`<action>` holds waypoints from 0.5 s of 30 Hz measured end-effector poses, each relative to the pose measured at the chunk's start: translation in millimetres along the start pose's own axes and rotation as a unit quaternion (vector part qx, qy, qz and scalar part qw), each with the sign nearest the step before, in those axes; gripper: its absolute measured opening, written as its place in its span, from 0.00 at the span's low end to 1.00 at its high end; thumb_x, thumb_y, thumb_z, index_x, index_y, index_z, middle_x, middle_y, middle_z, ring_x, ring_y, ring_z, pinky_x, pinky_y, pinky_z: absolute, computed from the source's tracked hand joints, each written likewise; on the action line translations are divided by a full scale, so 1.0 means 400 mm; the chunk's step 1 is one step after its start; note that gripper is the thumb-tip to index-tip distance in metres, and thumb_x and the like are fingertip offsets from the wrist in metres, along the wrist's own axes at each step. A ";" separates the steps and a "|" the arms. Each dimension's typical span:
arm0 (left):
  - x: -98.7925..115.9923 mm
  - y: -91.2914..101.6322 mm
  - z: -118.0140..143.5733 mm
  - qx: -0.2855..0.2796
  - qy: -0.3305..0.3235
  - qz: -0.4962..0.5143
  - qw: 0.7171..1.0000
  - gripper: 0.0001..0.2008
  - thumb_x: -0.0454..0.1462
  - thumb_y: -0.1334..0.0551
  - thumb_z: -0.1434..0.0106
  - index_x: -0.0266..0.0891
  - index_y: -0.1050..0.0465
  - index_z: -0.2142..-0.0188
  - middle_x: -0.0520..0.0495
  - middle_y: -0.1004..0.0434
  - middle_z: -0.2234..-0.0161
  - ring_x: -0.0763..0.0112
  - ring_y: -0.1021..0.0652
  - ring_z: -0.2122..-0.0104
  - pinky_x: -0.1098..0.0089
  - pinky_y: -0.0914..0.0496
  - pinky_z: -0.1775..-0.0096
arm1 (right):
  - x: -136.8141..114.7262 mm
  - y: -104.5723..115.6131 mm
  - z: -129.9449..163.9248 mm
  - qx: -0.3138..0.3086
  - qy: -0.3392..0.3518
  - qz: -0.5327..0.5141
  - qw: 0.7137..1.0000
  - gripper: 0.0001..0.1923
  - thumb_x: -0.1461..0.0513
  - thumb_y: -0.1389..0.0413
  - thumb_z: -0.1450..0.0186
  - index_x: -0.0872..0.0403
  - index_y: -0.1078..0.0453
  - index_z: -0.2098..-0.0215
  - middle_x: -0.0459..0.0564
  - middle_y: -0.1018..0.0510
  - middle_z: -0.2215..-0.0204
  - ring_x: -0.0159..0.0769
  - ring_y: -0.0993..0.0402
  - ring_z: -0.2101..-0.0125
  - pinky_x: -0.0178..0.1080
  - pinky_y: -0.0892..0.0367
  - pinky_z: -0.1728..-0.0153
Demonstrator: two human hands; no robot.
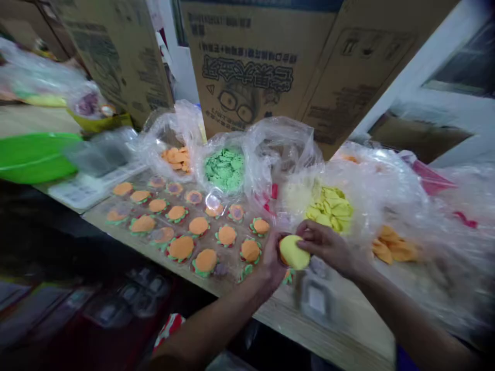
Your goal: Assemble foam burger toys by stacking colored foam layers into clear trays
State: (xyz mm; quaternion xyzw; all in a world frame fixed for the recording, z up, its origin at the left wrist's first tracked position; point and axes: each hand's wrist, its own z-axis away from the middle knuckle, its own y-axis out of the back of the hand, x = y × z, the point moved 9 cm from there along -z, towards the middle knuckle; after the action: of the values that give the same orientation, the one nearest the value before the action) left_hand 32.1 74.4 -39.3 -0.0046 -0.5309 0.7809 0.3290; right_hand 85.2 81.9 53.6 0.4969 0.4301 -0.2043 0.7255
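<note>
My left hand (273, 260) is curled around a small round layered piece whose orange edge shows at its left side. A flat yellow disc (295, 251) lies over the top of that piece. The fingers of my right hand (323, 245) pinch the disc's right edge. To the left, rows of toy burgers (181, 248) with orange rounds and green frilled edges sit in transparent plastic trays. An open bag of yellow pieces (330, 208) stands just behind my right hand.
Bags of green pieces (225, 169) and orange pieces (178, 158) stand behind the trays. More orange pieces (394, 246) lie at right among plastic bags. Large cardboard boxes (266, 62) rise behind. A green basin (36, 157) is at far left. The wooden table's (309, 340) front edge runs diagonally.
</note>
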 end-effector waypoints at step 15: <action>0.107 0.077 0.077 0.042 -0.026 0.036 0.998 0.10 0.41 0.40 0.47 0.34 0.31 0.74 0.50 0.30 0.78 0.72 0.29 0.75 0.73 0.38 0.71 | -0.127 -0.132 -0.058 0.028 0.210 0.217 0.953 0.06 0.63 0.50 0.38 0.53 0.31 0.65 0.49 0.29 0.70 0.32 0.32 0.69 0.35 0.36 0.68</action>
State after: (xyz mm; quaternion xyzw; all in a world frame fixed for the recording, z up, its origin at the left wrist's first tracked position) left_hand -28.3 64.3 -36.7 0.0098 -0.5057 0.8137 0.2865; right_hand 9.5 73.7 63.5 0.6300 0.4488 0.0552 0.6314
